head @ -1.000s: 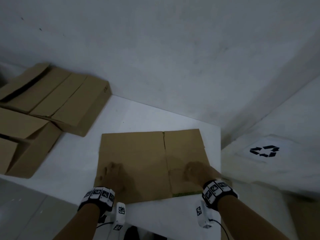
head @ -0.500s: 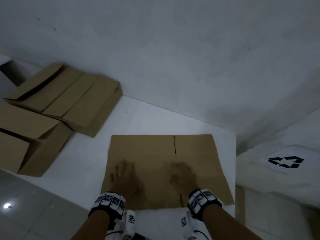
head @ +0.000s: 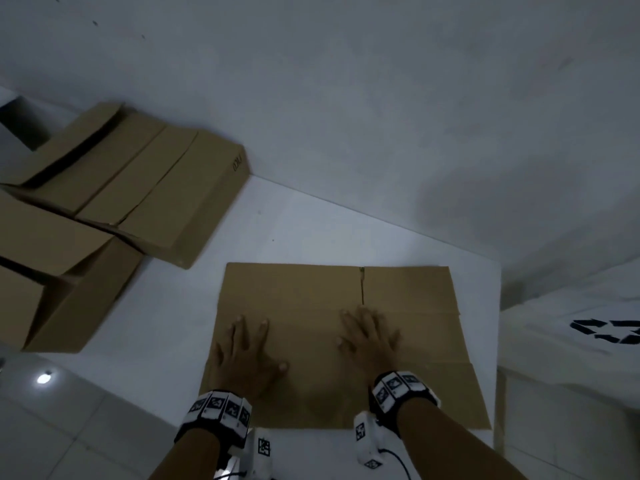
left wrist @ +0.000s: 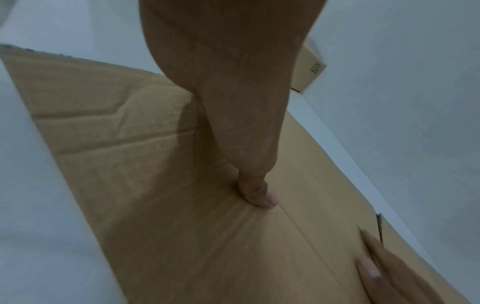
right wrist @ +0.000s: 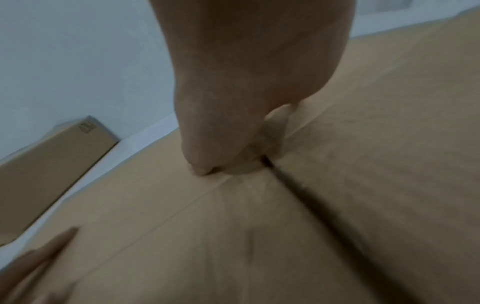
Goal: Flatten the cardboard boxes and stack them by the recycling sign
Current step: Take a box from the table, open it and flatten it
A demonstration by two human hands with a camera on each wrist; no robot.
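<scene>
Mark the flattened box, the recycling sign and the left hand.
flattened box (head: 408, 292), head view, bare far-right panel
recycling sign (head: 609, 330), head view, black arrows
left hand (head: 244, 358), head view, back of hand

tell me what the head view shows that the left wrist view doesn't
Only the head view shows the black recycling sign on the right and the nearer unflattened brown cardboard box on the left. Only the left wrist view shows the wrinkled creases near the flattened box's corner. Both show the flattened brown cardboard box with both hands pressing flat: left hand, right hand.
</scene>
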